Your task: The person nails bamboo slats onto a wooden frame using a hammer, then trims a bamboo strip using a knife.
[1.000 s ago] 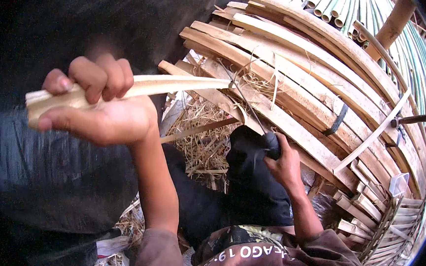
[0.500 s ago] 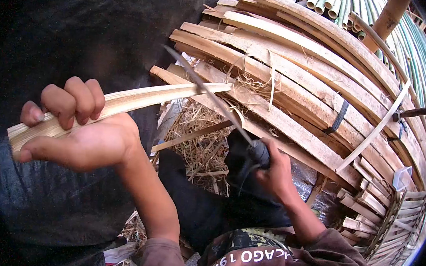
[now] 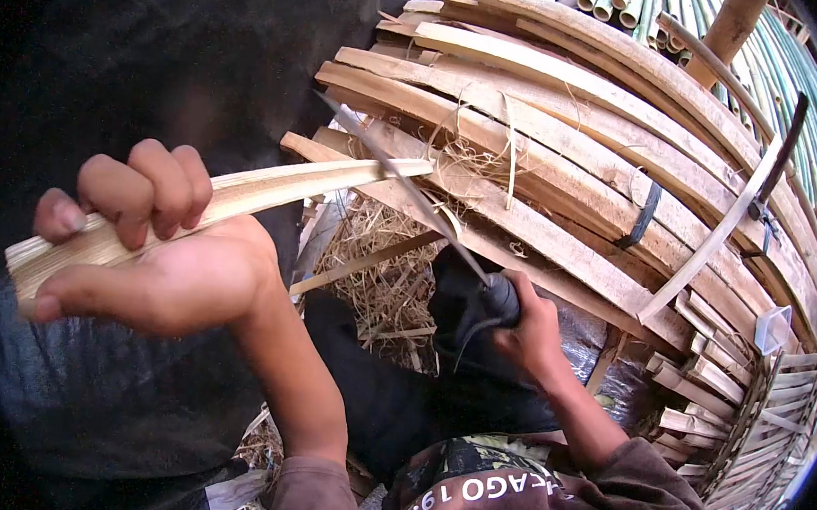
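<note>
My left hand (image 3: 157,256) is closed around the near end of a pale split bamboo strip (image 3: 295,185), palm up, with the thumb along its lower edge. The strip reaches right, toward the wood pile. In my right hand (image 3: 531,330) is a knife (image 3: 423,205), gripped by its dark wrapped handle. Its long thin blade slants up to the left and crosses the strip near the far end. Whether the edge is cutting in cannot be made out. A thin curl of shaving (image 3: 452,222) is beside the blade.
Long stacked wooden slats (image 3: 565,181) fill the right side, with tangled shavings (image 3: 481,161) on them. More shavings (image 3: 374,272) lie below the strip. Green bamboo poles (image 3: 625,0) are behind. A clear plastic container (image 3: 772,330) and a dark bar (image 3: 785,153) are at right.
The view has shifted slightly, moving most things a little left. Both hands keep their grips, and the blade stays across the strip. The dark bar at right has swung from sideways to upward.
</note>
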The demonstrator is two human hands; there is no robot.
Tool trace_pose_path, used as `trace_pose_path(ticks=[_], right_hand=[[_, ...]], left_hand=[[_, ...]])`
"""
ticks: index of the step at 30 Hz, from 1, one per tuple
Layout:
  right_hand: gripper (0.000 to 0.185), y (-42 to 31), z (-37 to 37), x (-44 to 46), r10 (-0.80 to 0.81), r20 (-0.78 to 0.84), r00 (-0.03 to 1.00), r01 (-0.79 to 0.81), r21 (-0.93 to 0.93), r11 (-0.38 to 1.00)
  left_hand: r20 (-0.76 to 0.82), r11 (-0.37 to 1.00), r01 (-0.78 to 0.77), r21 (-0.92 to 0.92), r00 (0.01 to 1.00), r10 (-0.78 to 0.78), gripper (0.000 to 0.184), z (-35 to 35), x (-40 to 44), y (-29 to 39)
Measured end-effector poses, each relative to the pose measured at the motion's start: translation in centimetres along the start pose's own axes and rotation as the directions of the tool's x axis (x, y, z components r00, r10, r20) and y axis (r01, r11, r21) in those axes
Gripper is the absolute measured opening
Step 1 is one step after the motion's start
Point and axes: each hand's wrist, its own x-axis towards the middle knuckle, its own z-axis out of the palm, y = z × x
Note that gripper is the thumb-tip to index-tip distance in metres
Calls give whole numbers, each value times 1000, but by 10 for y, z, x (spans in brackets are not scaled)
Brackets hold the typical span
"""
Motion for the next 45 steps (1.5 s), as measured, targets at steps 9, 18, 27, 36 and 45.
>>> trace_pose_path(ticks=[9, 18, 27, 36, 45], right_hand=[[58, 3, -10, 0, 104, 19, 994, -103, -34, 994], [68, -62, 12, -4, -282, 22, 959, 270, 226, 936], [59, -25, 9, 5, 15, 6, 1000, -15, 24, 1000], [58, -1, 20, 12, 117, 28, 993, -116, -16, 993], [66, -33, 6, -14, -155, -15, 988, 156, 71, 985]], left_hand=[[8, 993, -42, 108, 999, 42, 53, 4, -1, -1], [-125, 952, -72, 298, 986, 114, 52, -1, -5, 4], [-198, 940, -52, 338, 972, 125, 53, 2, -3, 2], [-187, 942, -39, 334, 977, 106, 55, 0, -4, 4], [-132, 946, -98, 308, 981, 144, 52, -5, -4, 2]])
